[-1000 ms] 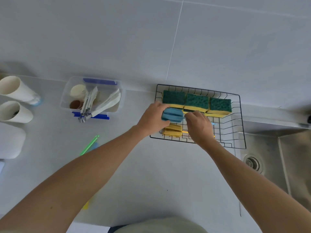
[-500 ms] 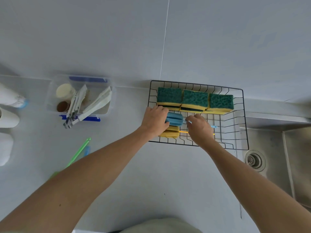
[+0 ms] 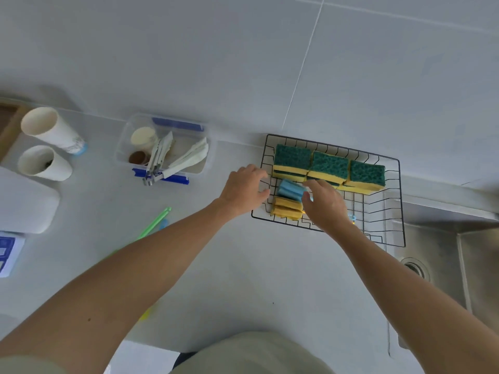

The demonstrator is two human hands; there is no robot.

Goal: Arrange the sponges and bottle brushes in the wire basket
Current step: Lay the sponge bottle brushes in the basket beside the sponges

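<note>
The black wire basket (image 3: 401, 201) stands on the counter against the wall, beside the sink. Three green-topped yellow sponges (image 3: 328, 166) stand in a row along its back. At its front left lie a blue bottle brush (image 3: 290, 189) and a yellow bottle brush (image 3: 286, 209), heads side by side. My right hand (image 3: 324, 205) covers their handles, with its fingers pinching the right end of the blue head. My left hand (image 3: 243, 188) hovers at the basket's left rim, fingers apart, just clear of the blue head. A green bottle brush (image 3: 156, 221) lies on the counter to the left, partly hidden by my left arm.
A clear plastic tub (image 3: 164, 147) with tongs and small cups stands left of the basket. Two white cups (image 3: 46, 147) and a white board (image 3: 24, 201) are at the far left. The steel sink (image 3: 442, 255) with its drain lies at the right.
My left hand has let go of the blue brush head and drawn back to the basket's rim. The blue brush has sunk to rest beside the yellow one. My right hand stays on it.
</note>
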